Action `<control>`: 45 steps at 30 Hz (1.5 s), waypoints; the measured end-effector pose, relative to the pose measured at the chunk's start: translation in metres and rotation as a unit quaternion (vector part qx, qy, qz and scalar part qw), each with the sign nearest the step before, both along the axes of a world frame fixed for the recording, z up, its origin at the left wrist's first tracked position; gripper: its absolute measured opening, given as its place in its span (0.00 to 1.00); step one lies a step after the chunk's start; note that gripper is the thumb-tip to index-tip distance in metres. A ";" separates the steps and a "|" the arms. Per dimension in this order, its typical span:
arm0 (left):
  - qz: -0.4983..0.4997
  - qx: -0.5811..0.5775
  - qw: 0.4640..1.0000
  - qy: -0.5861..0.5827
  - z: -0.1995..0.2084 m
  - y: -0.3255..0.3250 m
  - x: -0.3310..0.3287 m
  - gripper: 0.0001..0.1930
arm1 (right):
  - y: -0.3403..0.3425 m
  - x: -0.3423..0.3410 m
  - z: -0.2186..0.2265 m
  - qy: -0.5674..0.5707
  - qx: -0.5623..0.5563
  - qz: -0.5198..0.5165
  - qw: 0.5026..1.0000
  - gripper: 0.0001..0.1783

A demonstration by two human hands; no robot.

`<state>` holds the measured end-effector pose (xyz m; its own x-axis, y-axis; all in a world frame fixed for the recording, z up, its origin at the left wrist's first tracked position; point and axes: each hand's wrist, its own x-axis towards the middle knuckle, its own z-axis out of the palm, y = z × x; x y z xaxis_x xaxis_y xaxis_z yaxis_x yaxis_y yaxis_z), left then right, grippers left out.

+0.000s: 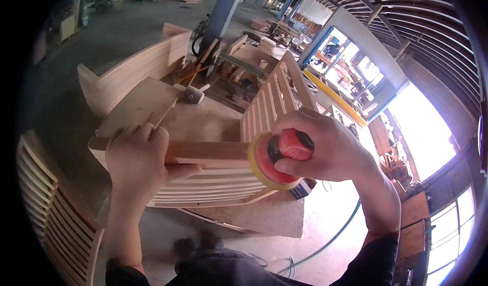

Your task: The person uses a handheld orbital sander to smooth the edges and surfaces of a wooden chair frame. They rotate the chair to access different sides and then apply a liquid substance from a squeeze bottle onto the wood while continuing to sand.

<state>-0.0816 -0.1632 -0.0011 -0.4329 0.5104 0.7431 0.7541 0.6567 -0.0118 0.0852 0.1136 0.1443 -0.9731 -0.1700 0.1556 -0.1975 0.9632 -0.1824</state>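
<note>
A slatted wooden frame (213, 151) with a light-coloured top rail lies across the worktable in front of me, and a second slatted section rises from its right end. My left hand (133, 156) is closed around the rail near its left end, thumb along the near side. With my right hand (335, 146) I grip a red and black round power sander (296, 145). The sander's yellow pad (255, 170) is tilted up on edge against the right end of the rail. My right palm and fingers hide part of the sander's body.
On the dusty worktable (213, 118) behind the rail lies a mallet (193, 95). Curved wooden parts (142, 67) stand at the far left. Another slatted piece (63, 212) is at the near left. A hose (333, 239) trails on the floor at right. A blue-grey column (223, 17) rises beyond.
</note>
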 end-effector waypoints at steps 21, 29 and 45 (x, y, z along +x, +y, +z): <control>0.004 0.021 1.000 0.010 -0.002 0.002 0.001 0.39 | 0.006 -0.018 0.017 -0.117 0.110 0.017 0.987 0.30; 0.006 -0.024 1.000 0.004 0.003 -0.003 0.006 0.43 | 0.085 0.070 0.039 0.010 0.043 -0.191 0.981 0.37; -0.074 -0.189 0.976 -0.077 0.026 0.124 0.089 0.48 | 0.178 0.136 0.017 -0.024 -0.042 -0.255 0.966 0.35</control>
<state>0.0069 -0.0395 0.0250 -0.4258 0.8007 0.4213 0.8519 0.5116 -0.1114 0.2213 0.2916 0.1612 -0.9335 0.3445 0.1000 0.3093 0.9142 -0.2617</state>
